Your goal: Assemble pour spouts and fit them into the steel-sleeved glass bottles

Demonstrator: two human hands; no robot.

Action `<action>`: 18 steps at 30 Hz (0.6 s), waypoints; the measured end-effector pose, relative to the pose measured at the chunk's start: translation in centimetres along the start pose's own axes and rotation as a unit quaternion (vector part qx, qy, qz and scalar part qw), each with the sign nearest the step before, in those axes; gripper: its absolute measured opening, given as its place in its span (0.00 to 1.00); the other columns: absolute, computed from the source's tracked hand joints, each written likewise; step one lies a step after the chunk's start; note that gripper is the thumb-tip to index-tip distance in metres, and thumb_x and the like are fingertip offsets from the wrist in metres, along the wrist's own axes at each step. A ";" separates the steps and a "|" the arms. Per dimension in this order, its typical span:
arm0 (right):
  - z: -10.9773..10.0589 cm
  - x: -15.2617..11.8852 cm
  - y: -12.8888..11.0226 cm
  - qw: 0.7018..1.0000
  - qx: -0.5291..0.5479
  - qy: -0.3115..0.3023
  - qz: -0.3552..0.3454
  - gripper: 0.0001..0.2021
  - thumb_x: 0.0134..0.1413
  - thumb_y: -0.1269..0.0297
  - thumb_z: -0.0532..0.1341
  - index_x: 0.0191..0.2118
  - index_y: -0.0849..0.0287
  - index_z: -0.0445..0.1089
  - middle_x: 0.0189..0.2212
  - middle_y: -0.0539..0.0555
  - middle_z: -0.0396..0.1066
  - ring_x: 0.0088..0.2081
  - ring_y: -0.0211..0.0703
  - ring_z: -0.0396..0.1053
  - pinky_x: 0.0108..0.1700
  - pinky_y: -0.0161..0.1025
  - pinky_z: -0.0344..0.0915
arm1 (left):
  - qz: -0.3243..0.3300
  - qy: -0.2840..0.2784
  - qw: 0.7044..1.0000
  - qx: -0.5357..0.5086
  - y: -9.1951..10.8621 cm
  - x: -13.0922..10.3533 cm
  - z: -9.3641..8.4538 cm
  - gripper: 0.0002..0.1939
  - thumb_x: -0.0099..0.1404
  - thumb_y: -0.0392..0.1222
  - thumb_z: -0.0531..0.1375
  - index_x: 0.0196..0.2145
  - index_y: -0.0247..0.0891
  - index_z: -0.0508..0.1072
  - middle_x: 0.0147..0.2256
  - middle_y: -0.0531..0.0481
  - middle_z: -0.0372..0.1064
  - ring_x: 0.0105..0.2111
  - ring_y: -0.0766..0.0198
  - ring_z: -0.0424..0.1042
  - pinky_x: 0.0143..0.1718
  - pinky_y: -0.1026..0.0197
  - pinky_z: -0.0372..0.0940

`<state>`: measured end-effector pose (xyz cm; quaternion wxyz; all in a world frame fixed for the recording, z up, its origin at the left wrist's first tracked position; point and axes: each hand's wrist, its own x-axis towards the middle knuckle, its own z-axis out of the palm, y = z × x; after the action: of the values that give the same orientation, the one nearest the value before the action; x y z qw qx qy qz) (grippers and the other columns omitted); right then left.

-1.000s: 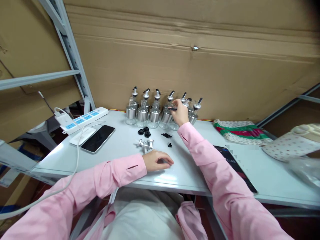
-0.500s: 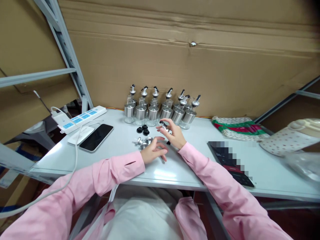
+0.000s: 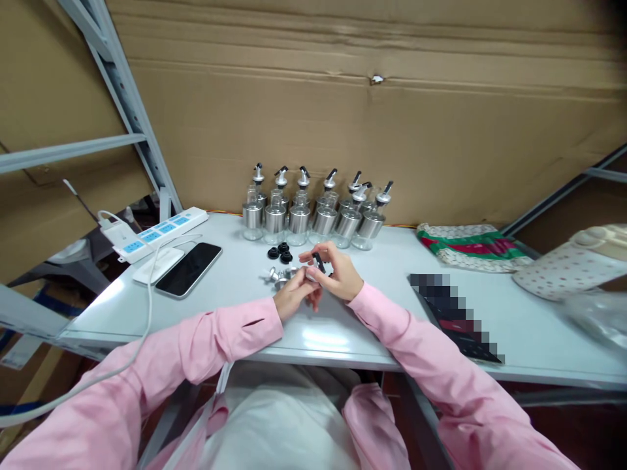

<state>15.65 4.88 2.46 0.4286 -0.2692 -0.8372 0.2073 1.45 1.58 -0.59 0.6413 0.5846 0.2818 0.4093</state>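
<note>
Between my two hands, over the front half of the table, is a pourer spout [image 3: 319, 262] with a black flip lid and a silvery body. My right hand [image 3: 341, 273] grips it from the right, thumb and fingers around it. Closed at its lower part is my left hand [image 3: 292, 297], whose fingertips meet the right hand; the spout's lower end is hidden by the fingers. Just behind my left hand lie loose silver pourer tops [image 3: 280, 281]. Several black stoppers [image 3: 280, 253] sit together a little farther back.
Several glass bottles [image 3: 299, 220] with steel bands stand in rows at the back, some with pourers. On the left are a phone [image 3: 189, 270], a power strip [image 3: 163, 230] and a white cable. A patterned cloth [image 3: 470, 247], a dark flat item [image 3: 453, 320] and a spotted container [image 3: 553, 271] lie right.
My right hand has brought the pourer spout down and slightly left. My left hand, formerly apart with fingers loosely spread, has moved up to meet it and closed at its lower part.
</note>
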 end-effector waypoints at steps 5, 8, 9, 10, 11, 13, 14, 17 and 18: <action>-1.1 -0.2 0.5 0.987 -0.123 -0.011 -0.104 0.17 0.49 0.49 0.58 0.39 0.58 0.62 0.34 0.58 0.73 0.35 0.43 0.72 0.37 0.38 0.67 | -0.020 -0.024 0.999 -0.001 0.4 -0.2 0.2 0.17 0.50 0.47 0.60 0.28 0.38 0.54 0.20 0.60 0.61 0.18 0.70 0.66 0.23 0.65 0.56; -0.8 -0.4 0.5 0.974 -0.187 -0.015 -0.130 0.21 0.49 0.43 0.55 0.36 0.59 0.65 0.26 0.55 0.73 0.25 0.40 0.70 0.30 0.36 0.64 | -0.038 -0.034 0.997 0.051 0.4 0.1 -0.1 0.18 0.46 0.48 0.64 0.23 0.36 0.58 0.16 0.59 0.60 0.17 0.70 0.63 0.23 0.65 0.56; -0.6 -0.5 0.5 0.969 -0.201 -0.013 -0.144 0.22 0.50 0.43 0.54 0.35 0.59 0.66 0.24 0.54 0.72 0.23 0.39 0.68 0.28 0.35 0.62 | -0.041 -0.043 0.995 0.081 0.4 0.1 -0.2 0.17 0.47 0.48 0.64 0.20 0.36 0.59 0.15 0.57 0.60 0.17 0.70 0.62 0.23 0.65 0.56; -0.5 -0.5 0.4 0.964 -0.212 -0.010 -0.160 0.22 0.50 0.43 0.54 0.34 0.59 0.67 0.22 0.53 0.71 0.22 0.38 0.67 0.27 0.34 0.60 | -0.041 -0.054 0.992 0.110 0.5 0.2 -0.3 0.18 0.48 0.49 0.63 0.17 0.35 0.60 0.14 0.56 0.60 0.17 0.71 0.61 0.24 0.65 0.56; -0.3 -0.6 0.4 0.958 -0.224 -0.006 -0.177 0.21 0.51 0.44 0.54 0.34 0.59 0.67 0.20 0.52 0.70 0.20 0.37 0.66 0.26 0.34 0.59 | -0.040 -0.066 0.988 0.134 0.6 0.2 -0.4 0.19 0.50 0.49 0.62 0.15 0.34 0.61 0.13 0.54 0.60 0.17 0.71 0.60 0.24 0.65 0.56; -0.2 -0.5 0.2 0.945 -0.248 0.005 -0.211 0.20 0.53 0.46 0.54 0.33 0.60 0.67 0.18 0.51 0.68 0.19 0.36 0.64 0.25 0.34 0.57 | -0.041 -0.086 0.983 0.157 1.0 0.1 -0.5 0.20 0.51 0.49 0.61 0.13 0.34 0.62 0.13 0.53 0.60 0.18 0.70 0.60 0.25 0.64 0.56; -0.2 -0.5 0.1 0.938 -0.261 0.012 -0.226 0.20 0.53 0.46 0.54 0.32 0.61 0.67 0.18 0.51 0.68 0.19 0.36 0.63 0.25 0.34 0.57 | -0.047 -0.093 0.982 0.156 1.2 0.1 -0.5 0.20 0.51 0.49 0.61 0.13 0.33 0.63 0.13 0.53 0.60 0.18 0.70 0.60 0.25 0.64 0.56; -0.5 -0.3 -0.2 0.923 -0.293 0.025 -0.247 0.20 0.54 0.46 0.53 0.32 0.61 0.67 0.18 0.51 0.68 0.19 0.36 0.62 0.25 0.34 0.56 | -0.072 -0.095 0.982 0.143 1.6 0.1 -0.6 0.19 0.50 0.48 0.62 0.12 0.33 0.64 0.14 0.53 0.61 0.18 0.70 0.59 0.25 0.64 0.55; -0.6 -0.2 -0.2 0.921 -0.303 0.029 -0.244 0.21 0.54 0.45 0.52 0.31 0.61 0.67 0.18 0.51 0.68 0.19 0.36 0.62 0.26 0.34 0.56 | -0.077 -0.093 0.983 0.141 1.6 0.1 -0.6 0.19 0.49 0.48 0.62 0.12 0.33 0.64 0.13 0.52 0.61 0.18 0.70 0.59 0.25 0.64 0.55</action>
<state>16.16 4.65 2.78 0.3877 -0.1793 -0.8872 -0.1747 0.67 1.92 0.88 0.6055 0.6811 0.3198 0.2592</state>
